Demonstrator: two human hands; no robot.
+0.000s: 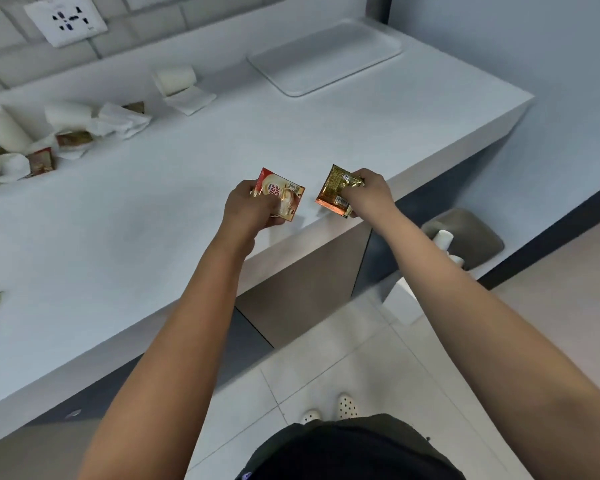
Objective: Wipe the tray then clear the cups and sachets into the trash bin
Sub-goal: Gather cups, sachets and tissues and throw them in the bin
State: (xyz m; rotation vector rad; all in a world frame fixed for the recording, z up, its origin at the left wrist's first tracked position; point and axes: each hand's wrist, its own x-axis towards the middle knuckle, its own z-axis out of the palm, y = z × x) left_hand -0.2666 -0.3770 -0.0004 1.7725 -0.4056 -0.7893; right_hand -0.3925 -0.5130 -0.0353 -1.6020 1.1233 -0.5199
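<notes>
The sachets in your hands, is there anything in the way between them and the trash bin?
Nothing visible blocks them. The left hand holds the red sachet and the right hand holds the gold sachet, both at the counter edge. The grey trash bin sits on the floor, lower right, with open air between.

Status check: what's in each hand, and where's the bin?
Left hand grips red-and-white sachet. Right hand grips gold sachet. Trash bin on floor, right of counter. Path clear.
</notes>
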